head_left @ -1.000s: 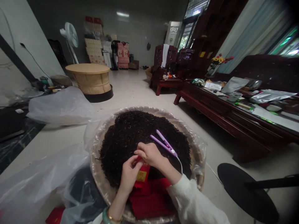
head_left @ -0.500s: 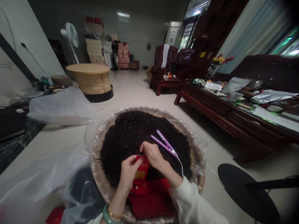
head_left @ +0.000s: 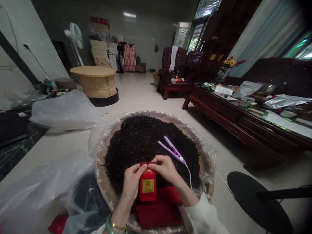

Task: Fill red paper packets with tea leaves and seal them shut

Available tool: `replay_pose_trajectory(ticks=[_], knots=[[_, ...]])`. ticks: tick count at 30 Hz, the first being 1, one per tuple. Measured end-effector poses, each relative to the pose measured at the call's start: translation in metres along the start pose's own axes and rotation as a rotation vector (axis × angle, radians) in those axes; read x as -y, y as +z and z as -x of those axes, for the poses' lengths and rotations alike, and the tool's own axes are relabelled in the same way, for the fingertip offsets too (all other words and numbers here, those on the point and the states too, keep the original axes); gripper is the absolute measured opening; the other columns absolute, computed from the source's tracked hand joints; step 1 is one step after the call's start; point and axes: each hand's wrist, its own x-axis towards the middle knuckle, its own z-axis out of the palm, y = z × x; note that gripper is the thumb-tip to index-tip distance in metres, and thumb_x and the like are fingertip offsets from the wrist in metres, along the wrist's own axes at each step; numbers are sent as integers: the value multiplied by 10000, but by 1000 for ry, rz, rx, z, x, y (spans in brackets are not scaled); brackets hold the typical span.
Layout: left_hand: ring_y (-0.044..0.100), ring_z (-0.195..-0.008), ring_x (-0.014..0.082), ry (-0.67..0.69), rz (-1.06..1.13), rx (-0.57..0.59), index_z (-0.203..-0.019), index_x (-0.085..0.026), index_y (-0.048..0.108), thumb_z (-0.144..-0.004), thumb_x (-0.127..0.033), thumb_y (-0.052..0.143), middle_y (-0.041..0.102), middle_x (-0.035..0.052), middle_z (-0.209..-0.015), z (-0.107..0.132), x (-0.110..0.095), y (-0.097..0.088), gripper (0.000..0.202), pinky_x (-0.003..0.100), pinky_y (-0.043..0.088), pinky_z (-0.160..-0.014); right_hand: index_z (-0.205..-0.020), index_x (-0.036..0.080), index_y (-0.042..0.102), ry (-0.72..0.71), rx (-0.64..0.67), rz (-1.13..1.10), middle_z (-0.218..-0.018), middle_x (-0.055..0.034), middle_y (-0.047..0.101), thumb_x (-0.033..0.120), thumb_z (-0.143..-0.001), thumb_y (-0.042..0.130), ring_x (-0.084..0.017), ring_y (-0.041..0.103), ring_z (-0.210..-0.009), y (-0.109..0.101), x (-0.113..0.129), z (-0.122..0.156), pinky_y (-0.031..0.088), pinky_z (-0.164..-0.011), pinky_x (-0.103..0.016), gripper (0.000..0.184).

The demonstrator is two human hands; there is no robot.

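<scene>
A small red packet [head_left: 148, 187] with a yellow label hangs upright between my hands. My left hand [head_left: 133, 178] pinches its top left corner, and my right hand [head_left: 164, 167] pinches the top right. Below and behind it, a round basket [head_left: 102, 182] lined with clear plastic holds a heap of dark dried leaves that look like tea [head_left: 143, 136]. On the heap, just beyond my right hand, rests a purple clamp-shaped sealer [head_left: 172, 151], its jaws apart and its white cord running down. More red packets [head_left: 158, 214] lie stacked at the basket's near edge.
Clear plastic sheeting [head_left: 63, 109] and a red packet [head_left: 58, 224] lie on the floor at left. A black round stand base [head_left: 258, 198] stands at right. A long dark wooden table [head_left: 234, 120] bears clutter. Farther back are a woven drum-shaped table [head_left: 97, 83] and a white fan [head_left: 76, 35].
My right hand has moved from above the packet's opening to pinch its top edge. The packet has turned more upright, and its label faces me.
</scene>
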Motion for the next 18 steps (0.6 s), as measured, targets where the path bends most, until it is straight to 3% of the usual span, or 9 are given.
replay_pose_trajectory(ticks=[4,10,14,18], knots=[[617,-551,132,-21,-22,30,-695,-109,731,-518,-386,833,702,40,-610,0,-3,-2,344,222,490,-561,-621,136,641,31,-4,-16,-547,20,599,361,-600,763,-88,503,-499,1,1,0,390,-496,-208,257],[581,-505,107,-25,-36,38,-645,-110,705,-539,-390,823,678,20,-574,2,-3,-2,322,195,451,-512,-648,129,669,114,98,-6,-536,18,597,392,-601,762,-88,502,-470,-1,3,-2,405,-486,-219,283],[603,-551,120,-49,-16,62,-746,-123,705,-548,-397,819,691,18,-630,4,-4,1,357,213,471,-554,-678,138,679,37,62,35,-561,13,605,362,-643,735,-98,521,-484,-2,3,0,413,-480,-218,233],[624,-566,139,-168,-64,147,-784,-110,687,-501,-376,848,694,28,-629,5,-4,3,420,235,483,-579,-677,154,701,-109,6,176,-612,-7,621,318,-691,706,-110,538,-533,-5,3,1,406,-495,-222,165]])
